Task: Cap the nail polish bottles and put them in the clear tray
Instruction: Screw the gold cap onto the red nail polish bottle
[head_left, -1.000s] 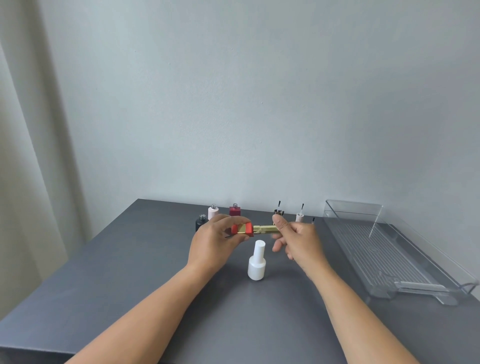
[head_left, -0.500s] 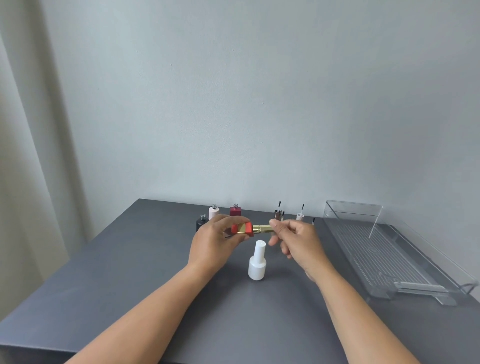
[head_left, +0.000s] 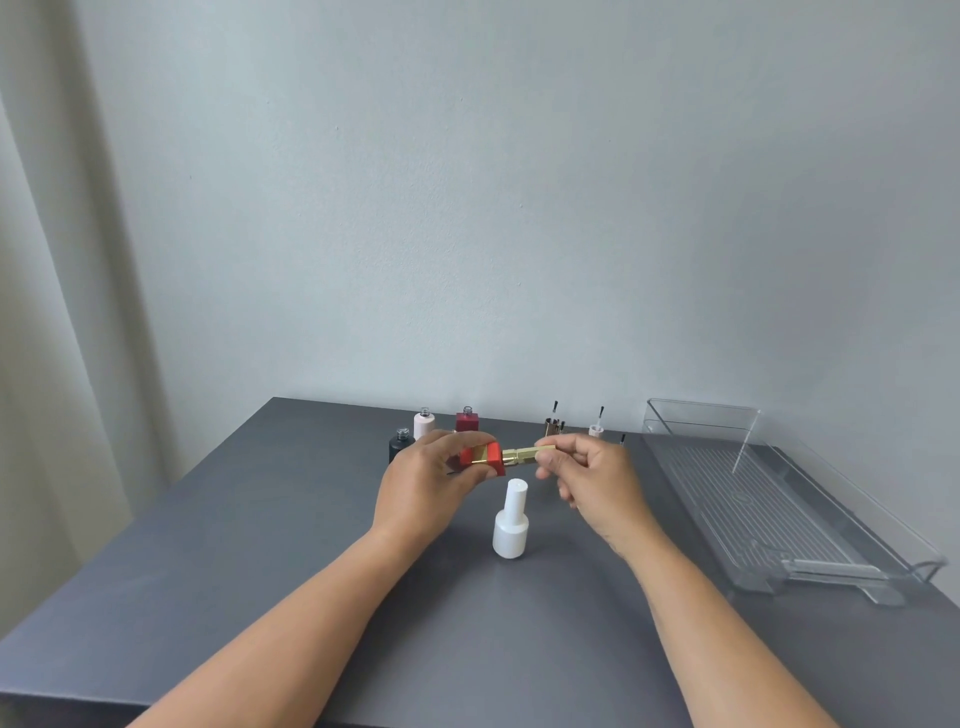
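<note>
My left hand (head_left: 426, 483) grips a red square nail polish bottle (head_left: 483, 458), held sideways above the grey table (head_left: 208, 561). My right hand (head_left: 597, 480) pinches its gold cap (head_left: 522, 456), which sits on the bottle's neck. A capped white bottle (head_left: 511, 522) stands upright just below my hands. Three uncapped bottles stand behind my left hand: black (head_left: 400, 444), pale pink (head_left: 424, 423) and dark red (head_left: 467, 420). Loose caps with brushes pointing up stand behind my right hand: a gold one (head_left: 552, 425), a pale pink one (head_left: 596, 427) and a dark one (head_left: 622, 440), partly hidden. The clear tray (head_left: 691, 415) lies at the right.
A pale wall rises just behind the table's far edge. A light curtain (head_left: 52, 312) hangs at the left. The clear tray reaches close to the table's right edge.
My right hand's fingers have shifted along the gold cap toward the red bottle and turned around it. The left hand and the bottle have stayed nearly in place.
</note>
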